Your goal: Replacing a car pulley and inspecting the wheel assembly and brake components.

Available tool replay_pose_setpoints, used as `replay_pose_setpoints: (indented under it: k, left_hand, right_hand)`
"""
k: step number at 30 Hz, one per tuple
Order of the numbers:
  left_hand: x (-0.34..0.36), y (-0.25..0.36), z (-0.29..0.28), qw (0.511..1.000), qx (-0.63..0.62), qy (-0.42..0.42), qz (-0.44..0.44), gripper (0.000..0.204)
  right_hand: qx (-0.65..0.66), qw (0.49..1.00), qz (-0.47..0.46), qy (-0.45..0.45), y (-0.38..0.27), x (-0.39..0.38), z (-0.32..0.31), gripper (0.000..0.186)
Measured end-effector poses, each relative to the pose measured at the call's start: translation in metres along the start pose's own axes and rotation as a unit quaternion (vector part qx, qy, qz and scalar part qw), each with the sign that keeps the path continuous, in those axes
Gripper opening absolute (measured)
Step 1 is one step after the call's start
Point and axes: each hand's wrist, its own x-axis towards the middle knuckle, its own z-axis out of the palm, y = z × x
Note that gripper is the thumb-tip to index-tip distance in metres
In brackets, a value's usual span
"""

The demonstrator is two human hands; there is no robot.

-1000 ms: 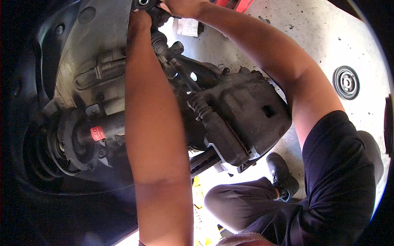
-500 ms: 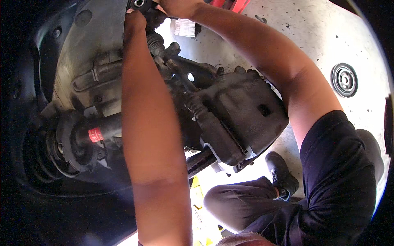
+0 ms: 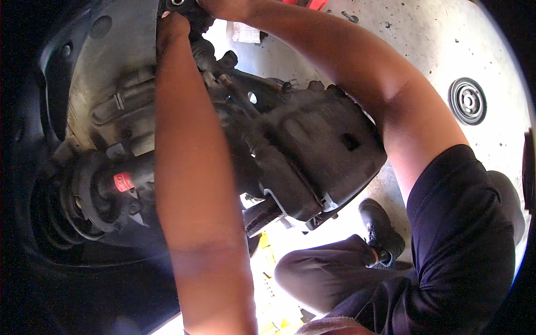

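At the top edge, my left hand (image 3: 174, 28) is curled against a dark suspension arm (image 3: 192, 14) with a round metal-sleeved bushing (image 3: 177, 2). My right hand (image 3: 226, 9) reaches over from the right and closes on the same dark part. The picture's edge cuts off some fingers of both. Beneath my arms hangs a sooty wheel-hub assembly with a brake caliper (image 3: 296, 192) and a dark dust shield or disc cover (image 3: 329, 134). A strut with a red label (image 3: 124, 181) lies to the left, partly behind my left forearm.
The wheel-arch liner (image 3: 106, 61) curves round the left side. A black round pulley-like disc (image 3: 468, 101) lies on the pale floor at the right. Red metal (image 3: 312, 3) and a white box (image 3: 245, 32) are at the top. My bent knee (image 3: 312, 273) is below the caliper.
The view has shifted a little. My hands, both forearms and the hub assembly now appear slightly further left and higher, with both hands still at the same dark part.
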Motion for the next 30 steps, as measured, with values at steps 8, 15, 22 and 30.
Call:
replay_pose_setpoints:
  k: [8,15,22,30]
  left_hand:
    - [-0.019,0.017,0.015,0.972,-0.209,-0.025,-0.108,0.038]
    - [0.027,-0.029,0.038,0.973,-0.2,-0.034,-0.11,0.044]
    - [-0.015,-0.023,0.021,0.955,-0.259,-0.037,-0.142,0.045]
    - [-0.012,0.002,0.016,0.873,-0.434,-0.062,-0.212,0.045]
  right_hand:
    - [0.089,0.978,0.163,-0.096,0.024,-0.047,0.004,0.036]
    - [0.176,0.892,0.16,-0.384,0.052,-0.119,-0.037,0.044]
    - [0.311,0.851,-0.044,-0.421,-0.03,-0.114,-0.229,0.035]
    - [0.545,0.675,-0.128,-0.48,-0.029,-0.095,-0.263,0.035]
